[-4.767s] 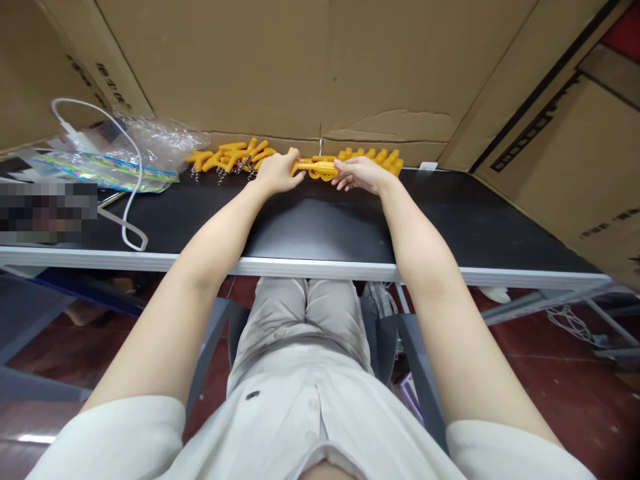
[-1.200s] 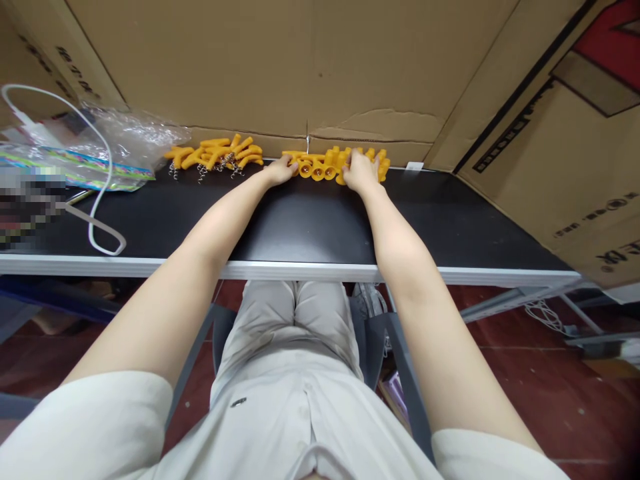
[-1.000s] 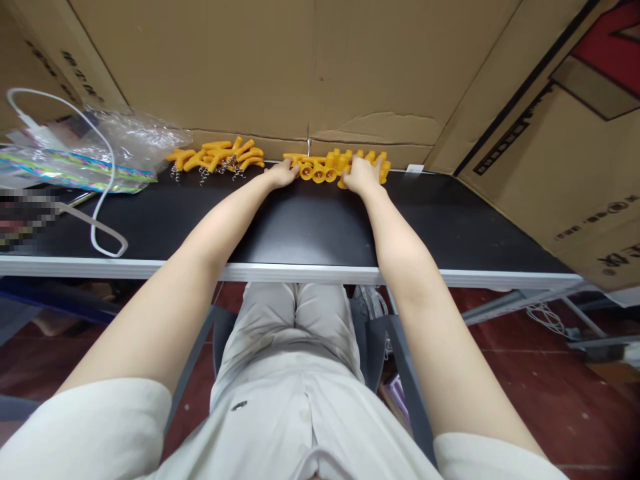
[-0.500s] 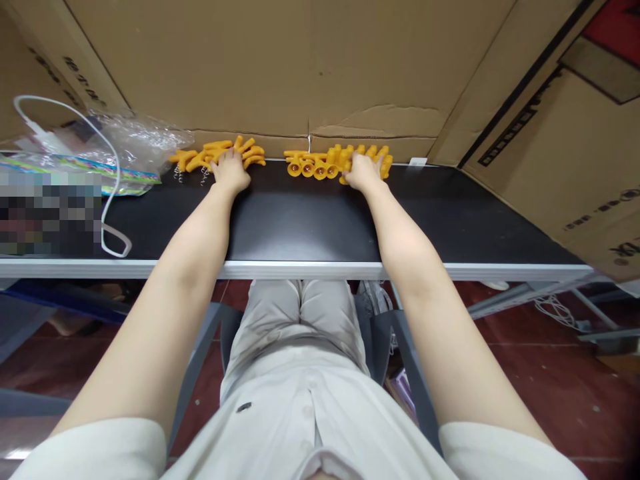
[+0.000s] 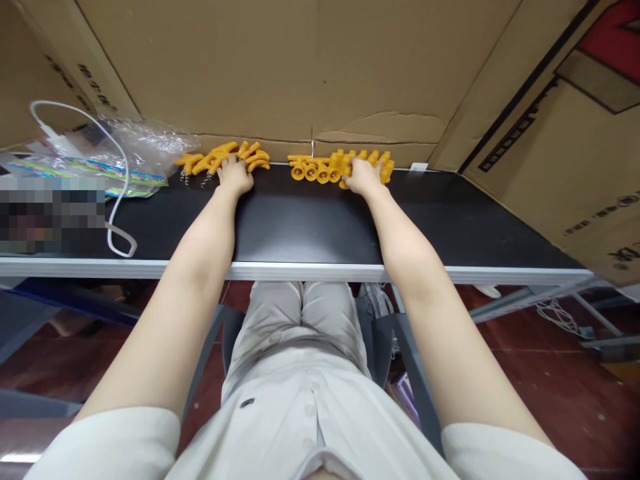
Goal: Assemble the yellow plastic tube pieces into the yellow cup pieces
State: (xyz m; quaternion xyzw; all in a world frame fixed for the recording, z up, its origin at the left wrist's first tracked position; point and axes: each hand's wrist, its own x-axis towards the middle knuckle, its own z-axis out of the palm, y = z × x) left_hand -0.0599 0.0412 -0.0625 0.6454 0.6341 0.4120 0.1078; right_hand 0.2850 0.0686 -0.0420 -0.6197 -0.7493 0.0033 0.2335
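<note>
Toward the back of the black tabletop, yellow corkscrew handles [image 5: 216,157] with thin metal spirals lie in a loose pile. My left hand [image 5: 234,176] rests on the right part of this pile, its fingers curled over some handles. Farther right stand yellow funnel-shaped pieces [image 5: 323,175] in close rows, several with their round mouths facing me. Over the right end of these rows is my right hand [image 5: 364,176], thumb on the near left side and fingers around the pieces. My fingers hide part of both groups.
Clear plastic bags [image 5: 145,143] and a white cable [image 5: 123,173] lie at the left. Cardboard walls [image 5: 260,67] rise behind and at the right. A small white tag [image 5: 418,167] sits at the back edge. The table's silver edge [image 5: 310,271] runs in front of me.
The view has shifted slightly. Both hands stay at the same groups of yellow pieces, and no piece has clearly moved.
</note>
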